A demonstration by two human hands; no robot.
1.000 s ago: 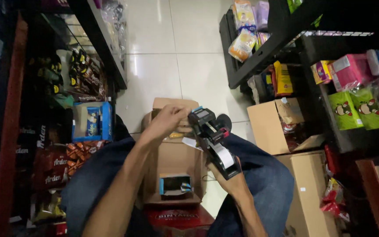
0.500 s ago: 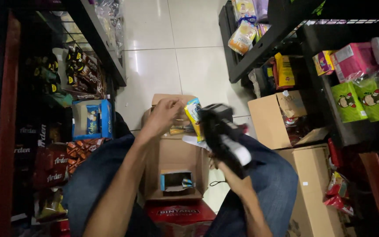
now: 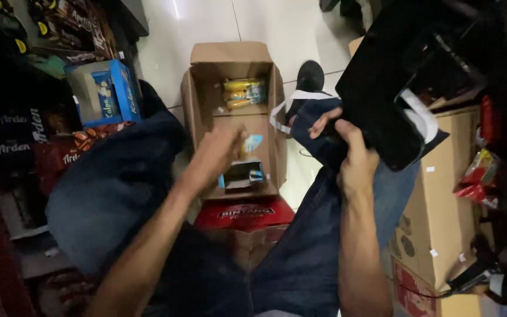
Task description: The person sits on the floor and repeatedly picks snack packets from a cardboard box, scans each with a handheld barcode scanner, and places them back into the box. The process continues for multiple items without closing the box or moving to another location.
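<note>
A shop aisle: snack-stocked shelves (image 3: 48, 35) flank a tiled floor (image 3: 206, 23) with cardboard stock cartons (image 3: 441, 205).

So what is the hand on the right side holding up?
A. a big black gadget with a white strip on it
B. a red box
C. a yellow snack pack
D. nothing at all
A: the right hand grips a black handheld device with a white strip, raised above the knee, while the left hand reaches down into the open cardboard box.
</note>
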